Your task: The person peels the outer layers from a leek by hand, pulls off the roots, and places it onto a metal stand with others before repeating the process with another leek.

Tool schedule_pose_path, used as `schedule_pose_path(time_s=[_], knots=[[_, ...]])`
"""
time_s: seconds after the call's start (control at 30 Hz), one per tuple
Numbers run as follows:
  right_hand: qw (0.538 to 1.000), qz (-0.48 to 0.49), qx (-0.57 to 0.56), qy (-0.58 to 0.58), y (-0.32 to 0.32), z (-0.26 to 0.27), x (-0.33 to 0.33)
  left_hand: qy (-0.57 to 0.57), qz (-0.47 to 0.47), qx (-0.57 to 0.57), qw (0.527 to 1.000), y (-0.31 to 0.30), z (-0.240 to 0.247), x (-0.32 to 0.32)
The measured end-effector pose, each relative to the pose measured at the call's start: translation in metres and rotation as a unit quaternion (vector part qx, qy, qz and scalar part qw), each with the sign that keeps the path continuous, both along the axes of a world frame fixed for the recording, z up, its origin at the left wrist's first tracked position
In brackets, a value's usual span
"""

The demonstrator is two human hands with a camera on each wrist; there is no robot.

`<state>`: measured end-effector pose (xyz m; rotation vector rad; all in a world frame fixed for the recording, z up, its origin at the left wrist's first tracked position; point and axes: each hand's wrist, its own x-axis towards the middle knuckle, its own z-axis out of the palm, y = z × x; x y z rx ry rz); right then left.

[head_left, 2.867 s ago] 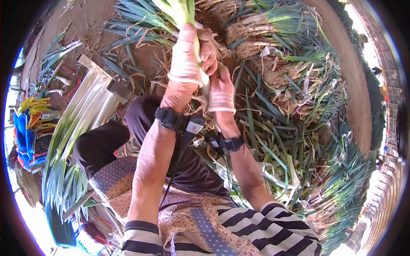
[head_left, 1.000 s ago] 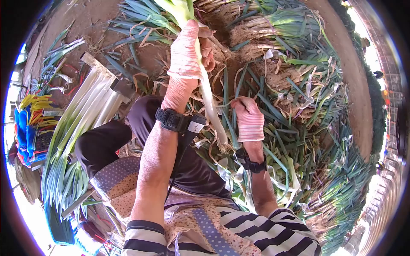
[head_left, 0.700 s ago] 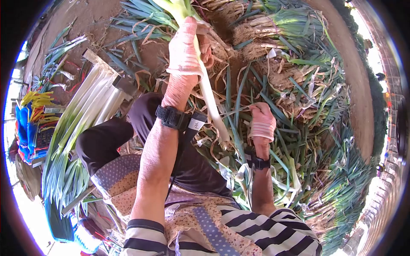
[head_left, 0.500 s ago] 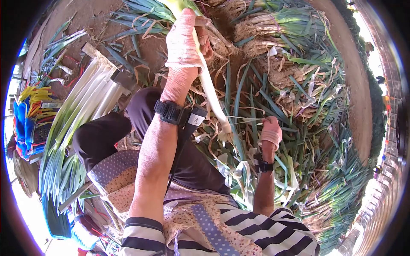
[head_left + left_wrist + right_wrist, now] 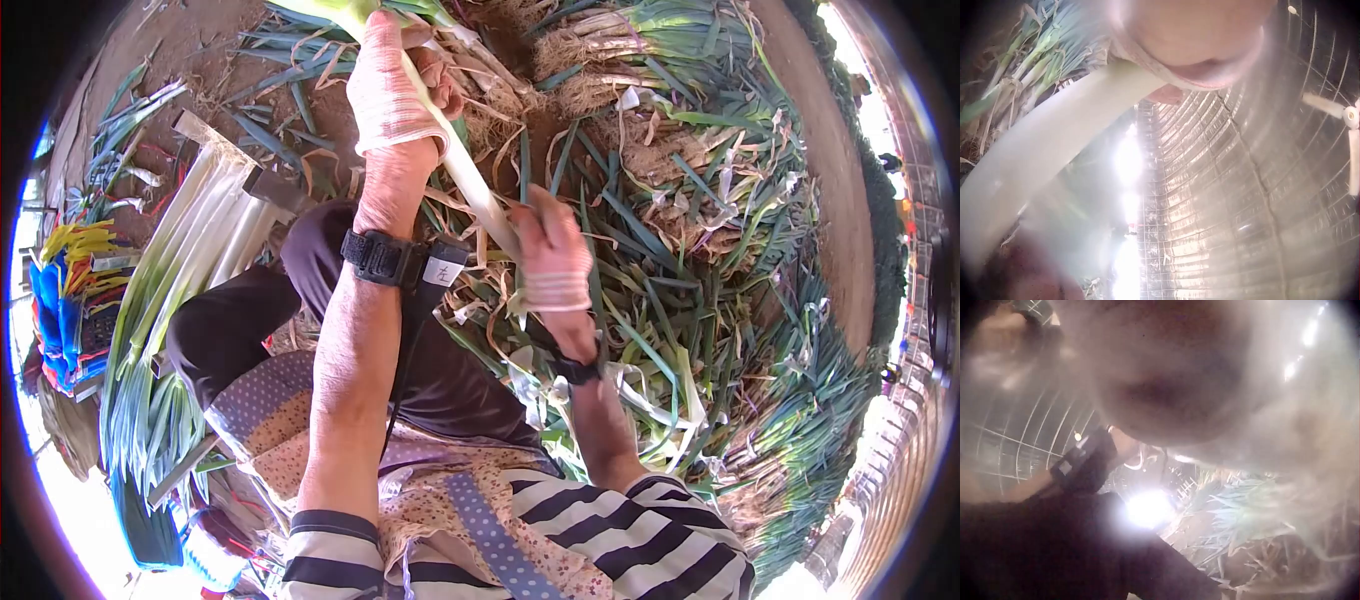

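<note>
A long green onion (image 5: pixel 463 165) slants across the head view, green leaves at the top edge and white stalk running down to the right. My left hand (image 5: pixel 400 100), in a pale striped glove, grips it high on the stalk. My right hand (image 5: pixel 553 255), gloved alike and blurred by motion, is at the stalk's lower end, fingers extended beside it; whether they pinch it I cannot tell. The root end is partly hidden by this hand. In the left wrist view the white stalk (image 5: pixel 1054 134) crosses under the left hand, with the right hand (image 5: pixel 1032 272) low at left.
Trimmed green onions (image 5: pixel 175 260) lie side by side in a metal rack to the left. Rooted bundles (image 5: pixel 590 70) are piled at upper right, more (image 5: pixel 800 430) at lower right. Loose leaves and peelings (image 5: pixel 640 340) cover the ground beneath my right hand. Blue and yellow strips (image 5: pixel 65 300) hang at far left.
My right hand drew away down and right with a thin strand stretched from the root end, then came back up to the stalk. The left hand has shifted up and left with the green onion.
</note>
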<state>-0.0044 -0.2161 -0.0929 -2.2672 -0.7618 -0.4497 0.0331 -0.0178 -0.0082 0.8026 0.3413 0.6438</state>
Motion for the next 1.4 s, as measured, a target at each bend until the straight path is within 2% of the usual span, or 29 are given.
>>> schedule_pose_path(time_s=[0.07,0.1,0.17,0.2,0.23,0.3,0.37,0.4,0.43,0.47,0.57,0.6,0.63,0.67,0.7,0.77,0.83,0.87,0.9,0.97,1.0,1.03,1.13,1.17,1.23,1.27,1.4], knots=[[0.975,0.012,-0.023,0.223,0.019,-0.003,0.002,-0.001,0.002,-0.008,1.0,0.002,0.0,0.0],[0.974,0.013,-0.023,0.224,0.021,-0.011,0.01,-0.012,-0.004,0.006,1.0,0.005,-0.001,-0.001],[0.939,0.092,-0.043,0.328,0.023,-0.033,0.025,-0.023,-0.006,0.019,1.0,0.007,-0.002,-0.003],[0.949,0.111,-0.159,0.25,0.022,-0.032,0.027,-0.024,-0.008,0.03,0.999,0.007,-0.001,-0.005],[0.949,0.111,-0.159,0.249,0.018,-0.04,0.027,-0.025,-0.012,0.041,0.999,0.007,-0.001,-0.005],[0.938,0.085,-0.254,0.219,0.004,-0.061,0.029,-0.048,-0.03,0.052,0.997,0.013,-0.002,-0.004],[0.927,0.096,-0.264,0.247,-0.013,-0.05,0.019,-0.079,-0.044,0.07,0.993,0.017,-0.004,-0.003],[0.932,0.068,-0.089,0.345,-0.022,-0.048,0.015,-0.075,-0.042,0.073,0.994,0.017,-0.003,-0.002],[0.9,0.036,0.092,0.424,-0.024,-0.035,0.01,-0.073,-0.041,0.076,0.994,0.016,-0.003,0.001],[0.783,-0.045,0.256,0.565,-0.023,-0.021,0.005,-0.074,-0.043,0.075,0.994,0.014,-0.003,0.001],[0.782,-0.006,0.272,0.561,-0.028,-0.002,-0.004,-0.077,-0.053,0.065,0.993,0.012,-0.004,0.001],[0.842,0.045,0.215,0.492,-0.027,0.009,-0.007,-0.079,-0.056,0.065,0.993,0.013,-0.005,0.002],[0.843,0.045,0.215,0.492,-0.03,0.011,-0.007,-0.08,-0.058,0.064,0.993,0.013,-0.005,0.002],[0.918,0.111,0.048,0.377,-0.033,0.013,-0.006,-0.08,-0.058,0.064,0.993,0.013,-0.006,0.002],[0.947,0.171,-0.122,0.243,-0.036,0.014,-0.006,-0.072,-0.042,0.068,0.994,0.013,-0.003,0.002],[0.946,0.159,-0.118,0.256,-0.037,0.012,-0.01,-0.062,-0.026,0.071,0.995,0.015,0.002,0.0],[0.91,0.093,-0.097,0.392,-0.041,0.017,-0.017,-0.046,-0.009,0.027,0.999,0.017,0.01,-0.005],[0.908,0.044,-0.094,0.407,-0.046,0.005,-0.021,-0.048,-0.023,0.039,0.998,0.028,0.002,-0.002],[0.907,0.043,-0.094,0.408,-0.05,0.001,-0.023,-0.047,-0.024,0.037,0.998,0.026,0.005,-0.002],[0.888,-0.023,-0.048,0.458,-0.058,-0.006,-0.027,-0.036,0.01,0.038,0.999,0.025,0.012,-0.003],[0.917,-0.015,-0.021,0.398,-0.059,-0.007,-0.03,-0.054,0.005,0.042,0.998,0.028,0.01,-0.002],[0.917,-0.015,-0.021,0.399,-0.059,-0.007,-0.03,-0.053,0.006,0.042,0.998,0.028,0.007,-0.002],[0.975,-0.006,-0.1,0.198,-0.047,0.014,-0.031,-0.037,0.014,0.023,0.999,0.025,0.005,-0.002],[0.975,-0.008,-0.1,0.197,-0.04,0.022,-0.029,-0.024,0.017,0.016,0.999,0.025,0.006,-0.002],[0.965,0.067,-0.175,0.183,-0.027,0.029,-0.023,-0.012,0.02,0.011,1.0,0.024,0.009,-0.002],[0.973,0.083,-0.19,0.104,-0.026,0.015,-0.021,0.009,0.038,-0.002,0.999,0.024,0.01,-0.001],[0.965,0.1,-0.211,0.117,-0.03,0.006,-0.025,0.07,0.098,-0.015,0.993,0.024,0.015,-0.002]])
